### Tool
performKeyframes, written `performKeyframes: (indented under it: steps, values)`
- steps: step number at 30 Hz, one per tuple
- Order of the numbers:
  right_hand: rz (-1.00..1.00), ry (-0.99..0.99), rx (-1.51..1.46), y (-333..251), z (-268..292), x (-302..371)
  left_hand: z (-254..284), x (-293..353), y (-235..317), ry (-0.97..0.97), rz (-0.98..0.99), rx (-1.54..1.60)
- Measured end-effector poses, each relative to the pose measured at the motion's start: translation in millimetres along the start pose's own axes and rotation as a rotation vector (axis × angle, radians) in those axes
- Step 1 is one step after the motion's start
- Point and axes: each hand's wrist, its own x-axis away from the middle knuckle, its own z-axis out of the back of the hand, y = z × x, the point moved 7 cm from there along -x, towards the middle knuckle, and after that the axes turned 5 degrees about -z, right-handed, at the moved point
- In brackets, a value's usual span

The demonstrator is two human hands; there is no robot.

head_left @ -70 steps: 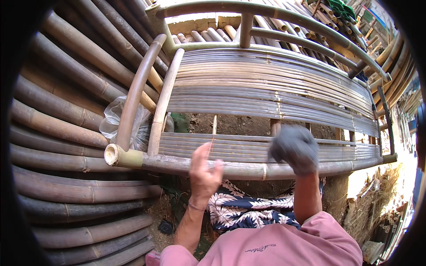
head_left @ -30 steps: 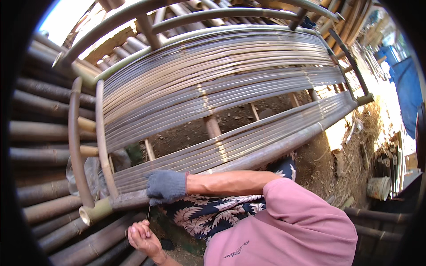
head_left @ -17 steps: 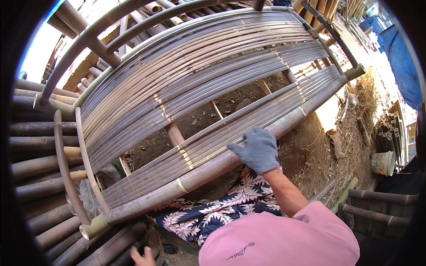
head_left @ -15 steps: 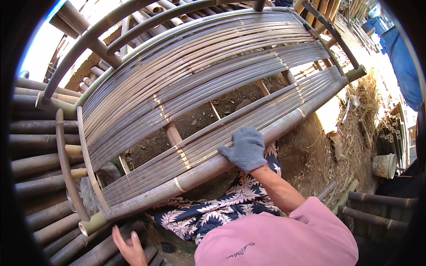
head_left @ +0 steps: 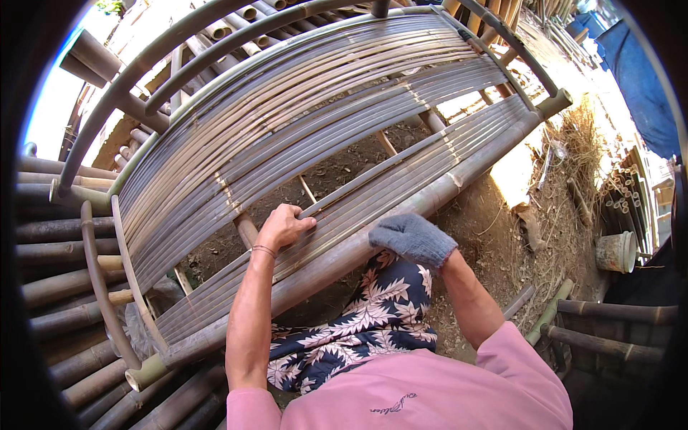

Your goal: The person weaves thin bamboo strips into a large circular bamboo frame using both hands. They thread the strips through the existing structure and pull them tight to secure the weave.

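Note:
A long bamboo bench frame [head_left: 469,170] lies across the view, its seat made of thin split slats. My bare left hand [head_left: 284,226] is closed on the far edge of the near band of bamboo slats [head_left: 358,204], thumb on top and fingers curled over the edge. My right hand [head_left: 414,240], in a grey knitted glove, is at the near side of the thick front pole. Its gloved fingers look curled in, and whatever they may hold is hidden. Gaps between the slat bands show crosspieces [head_left: 246,228] and soil below.
Curved bamboo armrests [head_left: 104,287] rise at both ends of the bench. Stacked bamboo poles [head_left: 68,251] fill the left side. On the right are a white bucket [head_left: 616,252], dry straw [head_left: 582,154], cut bamboo ends [head_left: 631,186] and a blue tarp [head_left: 634,79].
My left hand has come up from below the front pole's left end onto the slats. My gloved right hand has turned, its fingers curling at the pole's near side. The view has shifted slightly.

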Motion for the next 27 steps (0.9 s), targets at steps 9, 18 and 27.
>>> performKeyframes:
  steps: [9, 18, 27]
  values:
    - [0.57, -0.255, -0.933, -66.5, 46.3, -28.4, -6.4, -16.3, -24.7, -0.144, 0.011, 0.157]
    - [-0.376, -0.484, 0.859, -2.5, 15.9, -6.1, -2.0, 1.2, -2.0, -0.03, 0.19, 0.059]
    - [0.189, 0.163, -0.481, -79.2, 34.0, -41.8, -2.3, -7.9, -11.2, -0.01, 0.14, 0.083]
